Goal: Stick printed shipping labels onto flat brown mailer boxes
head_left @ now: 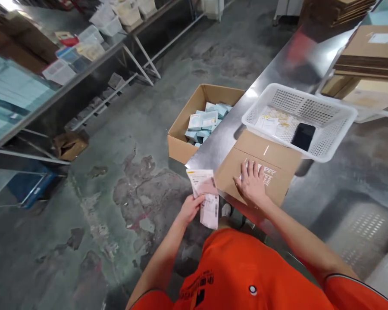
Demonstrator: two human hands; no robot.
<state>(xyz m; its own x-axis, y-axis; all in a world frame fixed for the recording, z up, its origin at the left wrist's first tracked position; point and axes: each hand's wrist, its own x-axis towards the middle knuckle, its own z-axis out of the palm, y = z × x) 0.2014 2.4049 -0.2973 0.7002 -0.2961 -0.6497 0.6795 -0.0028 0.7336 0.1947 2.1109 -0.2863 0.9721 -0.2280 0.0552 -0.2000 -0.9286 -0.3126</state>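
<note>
In my left hand (191, 209) is a printed paper slip (210, 206), pinched at its edge beside the metal table, over the floor. Fingers spread, my right hand (252, 183) lies flat on a brown cardboard box (234, 165). White print on the box shows partly around those fingers. The box rests at the table's near edge. Just beyond it stands a white perforated basket (339, 113), which holds a dark flat phone-like object (303, 136) and some papers (267, 124).
On the floor, an open carton (177, 145) holds several light blue boxes (203, 121) against the metal table (287, 69). Flattened cardboard (368, 54) is stacked at the right. Another bench (106, 49) with plastic bins (60, 71) runs along the left.
</note>
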